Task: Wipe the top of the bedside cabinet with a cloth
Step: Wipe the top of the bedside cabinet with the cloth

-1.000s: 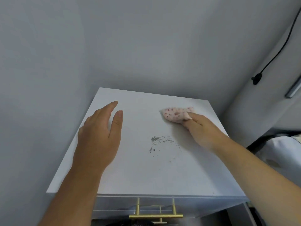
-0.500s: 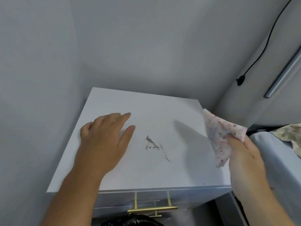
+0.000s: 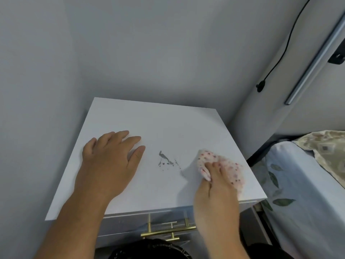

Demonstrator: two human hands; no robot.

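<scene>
The white top of the bedside cabinet (image 3: 164, 124) fills the middle of the view. A patch of dark grey dirt (image 3: 165, 160) lies near its centre. My left hand (image 3: 110, 163) rests flat on the left part of the top, fingers straight. My right hand (image 3: 217, 191) presses a pink spotted cloth (image 3: 231, 171) onto the top near the right front corner, fingers curled into the cloth. The cloth lies just right of the dirt, not touching the main patch.
Grey walls close in behind and to the left. A bed with a leaf-print sheet (image 3: 298, 184) stands right of the cabinet. A black cable (image 3: 280, 58) hangs on the right wall. Gold drawer handles (image 3: 168, 232) and a black bag (image 3: 149, 249) show below the front edge.
My right hand held the cloth lifted off beside the cabinet's right edge half a second ago; now it is back down on the top near the right front. The left hand stays put.
</scene>
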